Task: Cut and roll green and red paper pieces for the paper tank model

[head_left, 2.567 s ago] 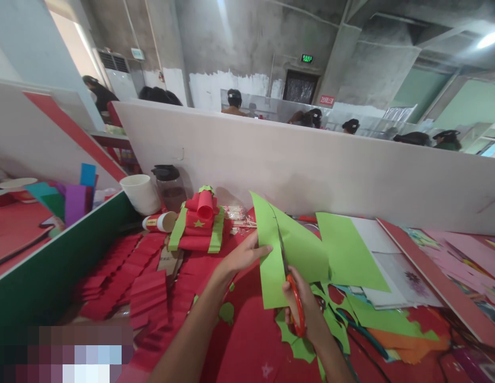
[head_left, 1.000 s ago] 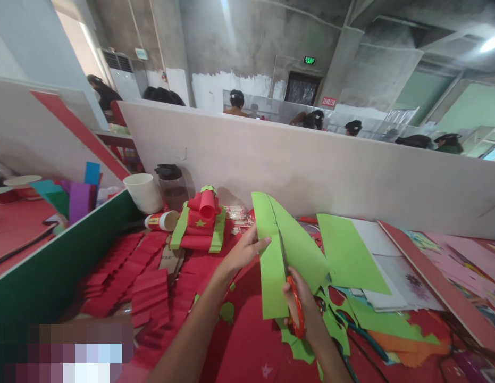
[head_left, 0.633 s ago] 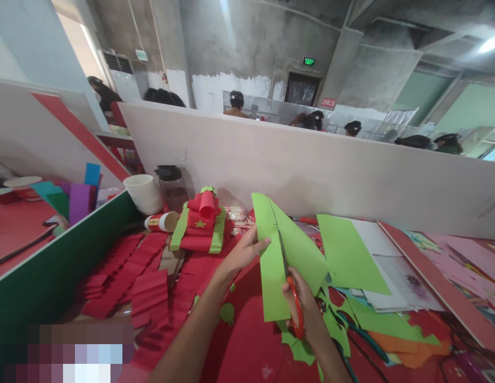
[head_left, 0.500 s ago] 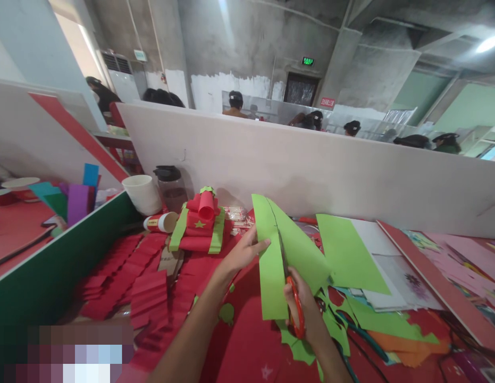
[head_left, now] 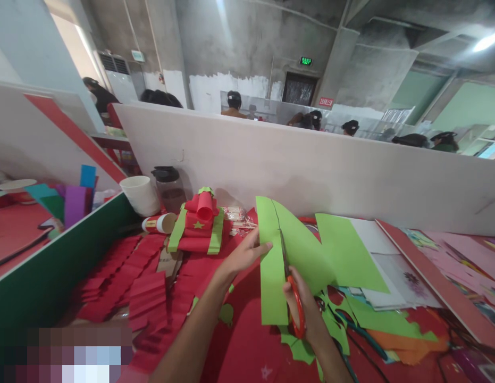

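A light green sheet of paper [head_left: 273, 282] stands raised over the red tabletop, cut partway along a dark drawn line. My left hand [head_left: 249, 251] grips its left edge, thumb on the near face. Orange-handled scissors [head_left: 298, 308] are held in my right hand [head_left: 301, 295], and their blades lie in the cut, partly hidden by the paper. To the left sits a red and green paper tank [head_left: 198, 226] with a yellow star. Green paper scraps [head_left: 303, 346] lie under and beside my right hand.
Folded red paper strips [head_left: 147, 298] cover the left side, near a paper cup [head_left: 161, 223], a white cup [head_left: 140, 196] and a lidded bottle [head_left: 169, 187]. Another green sheet [head_left: 351, 252] lies right, over white papers. A white partition [head_left: 351, 175] stands behind; people sit beyond it.
The green sheet and both hands have shifted slightly to the right and down. The scissors sit in the cut as before, and the cut-away flap on the right bends a little differently.
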`<state>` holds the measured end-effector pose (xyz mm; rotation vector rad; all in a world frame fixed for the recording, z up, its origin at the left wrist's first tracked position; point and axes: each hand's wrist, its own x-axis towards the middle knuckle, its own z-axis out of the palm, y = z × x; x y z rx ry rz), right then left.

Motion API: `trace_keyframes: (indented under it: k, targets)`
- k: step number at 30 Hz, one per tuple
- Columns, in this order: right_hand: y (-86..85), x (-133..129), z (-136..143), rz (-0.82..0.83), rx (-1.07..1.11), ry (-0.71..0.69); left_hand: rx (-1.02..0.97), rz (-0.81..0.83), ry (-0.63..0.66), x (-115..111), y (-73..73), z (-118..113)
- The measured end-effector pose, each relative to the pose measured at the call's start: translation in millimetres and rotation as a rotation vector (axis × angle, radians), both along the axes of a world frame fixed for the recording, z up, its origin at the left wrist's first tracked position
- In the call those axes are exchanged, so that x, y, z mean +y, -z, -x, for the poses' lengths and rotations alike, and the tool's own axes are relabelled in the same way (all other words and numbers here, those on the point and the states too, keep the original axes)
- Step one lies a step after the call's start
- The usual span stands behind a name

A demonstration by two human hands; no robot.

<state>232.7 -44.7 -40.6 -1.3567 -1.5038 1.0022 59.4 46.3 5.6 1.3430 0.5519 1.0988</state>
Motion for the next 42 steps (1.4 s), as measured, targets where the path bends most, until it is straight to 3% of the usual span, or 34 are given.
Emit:
trace_keyframes:
  k: [11,19,23,29,42]
  targets:
    - [4.2,5.3,-1.0,0.023,0.029,0.015,0.014,0.009,0.012,2.1,4.1,0.0]
    - [4.3,9.8,1.3,-0.070,0.011,-0.021,0.054,-0.012,0.037,1.6,2.8,2.8]
    - [-0.7,17.0,5.5,-0.091,0.008,0.002,0.053,0.012,0.012,1.0,0.3,6.0]
    - [-13.2,28.4,11.9,-0.101,-0.066,-0.079,0.013,0.032,-0.042,4.8,1.0,16.9]
    - [-9.6,34.4,21.7,-0.057,-0.039,-0.102,0.028,0.076,-0.045,4.8,2.7,25.7]
